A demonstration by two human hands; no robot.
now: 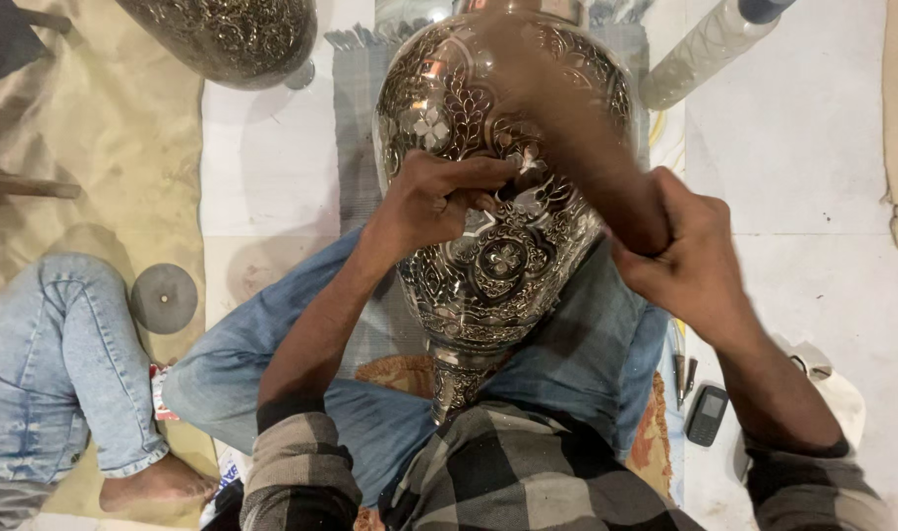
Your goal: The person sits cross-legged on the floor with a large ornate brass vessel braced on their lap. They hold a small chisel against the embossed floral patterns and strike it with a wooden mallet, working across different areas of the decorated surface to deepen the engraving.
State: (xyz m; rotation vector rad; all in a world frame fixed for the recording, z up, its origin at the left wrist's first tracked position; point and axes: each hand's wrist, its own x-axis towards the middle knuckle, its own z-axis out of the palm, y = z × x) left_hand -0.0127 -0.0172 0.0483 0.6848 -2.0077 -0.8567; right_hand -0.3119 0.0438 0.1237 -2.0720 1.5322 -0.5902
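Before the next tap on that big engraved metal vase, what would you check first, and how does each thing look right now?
1. Vase steadied: ok, it lies across the person's lap between the knees.
2. Left hand on the work: ok, its fingers pinch a small tool against the engraved surface.
3. Right hand grip: ok, it is closed around a wooden striker, which is blurred by motion.
4. Tool tip placement on the pattern: cannot tell, the fingers hide it.
5. Left fingers out of the striker's path: cannot tell, the blur covers the gap.
6. Phone on the floor by the right knee: ok, apart from the vase.
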